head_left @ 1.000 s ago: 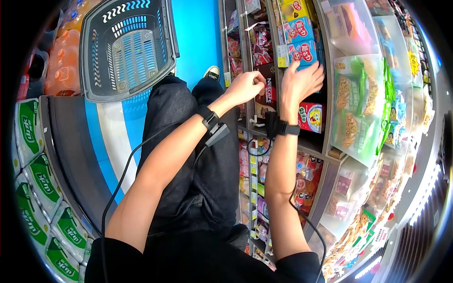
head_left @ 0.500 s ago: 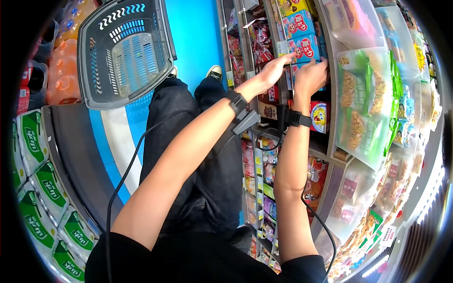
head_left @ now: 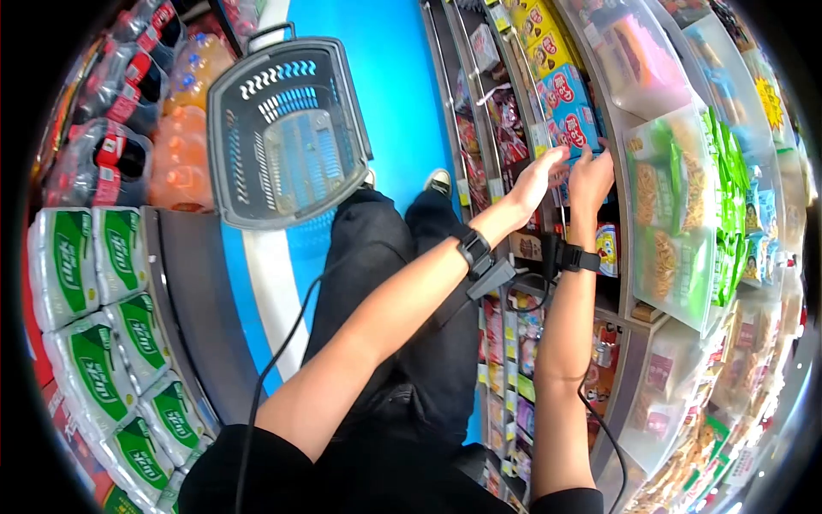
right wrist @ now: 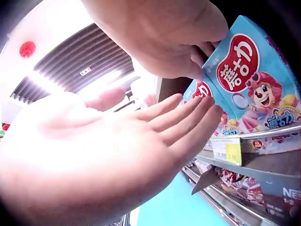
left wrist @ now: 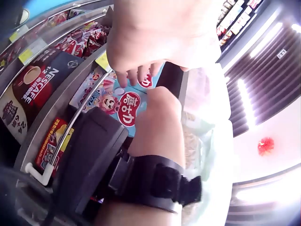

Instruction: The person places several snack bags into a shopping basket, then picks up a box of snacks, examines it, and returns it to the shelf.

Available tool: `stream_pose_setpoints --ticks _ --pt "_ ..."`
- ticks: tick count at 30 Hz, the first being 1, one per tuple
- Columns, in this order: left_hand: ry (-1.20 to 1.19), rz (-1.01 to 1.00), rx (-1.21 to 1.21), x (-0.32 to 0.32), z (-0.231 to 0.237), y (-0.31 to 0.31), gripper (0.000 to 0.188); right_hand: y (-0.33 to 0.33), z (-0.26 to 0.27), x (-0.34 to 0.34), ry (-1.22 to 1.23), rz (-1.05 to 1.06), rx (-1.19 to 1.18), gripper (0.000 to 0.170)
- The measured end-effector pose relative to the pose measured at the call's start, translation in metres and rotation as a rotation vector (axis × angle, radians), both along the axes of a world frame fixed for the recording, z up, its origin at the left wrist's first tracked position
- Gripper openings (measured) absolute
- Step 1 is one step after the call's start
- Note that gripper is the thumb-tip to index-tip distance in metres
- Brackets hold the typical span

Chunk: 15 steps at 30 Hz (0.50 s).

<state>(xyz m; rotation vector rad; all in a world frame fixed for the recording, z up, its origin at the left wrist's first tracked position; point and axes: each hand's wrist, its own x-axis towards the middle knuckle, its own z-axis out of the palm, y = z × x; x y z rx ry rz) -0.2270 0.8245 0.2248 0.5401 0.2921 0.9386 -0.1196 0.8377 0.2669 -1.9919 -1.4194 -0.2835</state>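
Note:
Blue candy boxes [head_left: 572,127] with a red logo stand on the shelf, seen close in the right wrist view as a blue box [right wrist: 261,80]. My right hand [head_left: 591,182] is at the rear side of a blue box; in the right wrist view that hand [right wrist: 164,35] has its fingers curled at the box edge, the tips partly hidden. My left hand [head_left: 533,187] is held palm up beside it, its fingers extended and holding nothing. The left wrist view shows my left hand [left wrist: 164,35] above my right hand [left wrist: 162,110].
A grey basket [head_left: 224,163] is at the left on the blue floor. A shelf rail [left wrist: 89,99] and price tag [right wrist: 228,150] front the boxes. A NESCAFE box [left wrist: 35,89] is on a lower shelf. Hanging snack bags [head_left: 672,214] flank the right side.
My left hand has come from the lower shelf to the blue boxes, and its fingers have straightened. My right hand has gone from spread fingers to curled at the box. The head view has shifted.

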Motion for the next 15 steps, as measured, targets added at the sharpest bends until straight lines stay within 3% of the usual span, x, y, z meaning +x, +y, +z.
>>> stream_pose_setpoints --ticks 3,7,8,9,10,11,12,13,14,15 --pt "0.068 0.027 -0.033 -0.028 -0.003 -0.01 0.056 -0.003 0.015 -0.018 0.103 0.011 -0.005 0.039" --pt "0.036 0.101 -0.127 -0.077 -0.002 -0.038 0.057 -0.025 0.016 -0.05 -0.129 0.223 0.054 0.038" --pt "0.023 0.126 -0.198 -0.086 0.0 -0.048 0.058 -0.046 0.031 -0.088 0.255 0.355 -0.006 0.038" --pt "-0.06 0.126 -0.223 -0.099 0.006 -0.06 0.06 -0.057 0.004 -0.104 0.472 0.498 -0.051 0.036" --pt "-0.146 0.115 -0.25 -0.113 0.012 -0.068 0.063 -0.085 -0.033 -0.133 -0.181 0.534 -0.072 0.041" --pt "-0.217 0.066 -0.263 -0.126 0.003 -0.069 0.065 -0.066 -0.086 -0.183 -0.376 0.094 0.224 0.051" --pt "-0.297 0.035 -0.272 -0.142 -0.012 -0.066 0.063 -0.069 -0.088 -0.198 -0.31 0.096 0.259 0.054" --pt "-0.138 0.065 -0.376 -0.166 -0.001 -0.076 0.059 -0.071 -0.088 -0.212 -0.243 0.098 0.296 0.058" --pt "-0.145 0.008 -0.348 -0.182 -0.016 -0.086 0.058 -0.109 -0.04 -0.213 0.098 0.552 0.11 0.053" --pt "-0.053 0.09 -0.459 -0.184 -0.006 -0.1 0.058 -0.139 -0.013 -0.214 0.46 0.987 -0.063 0.05"
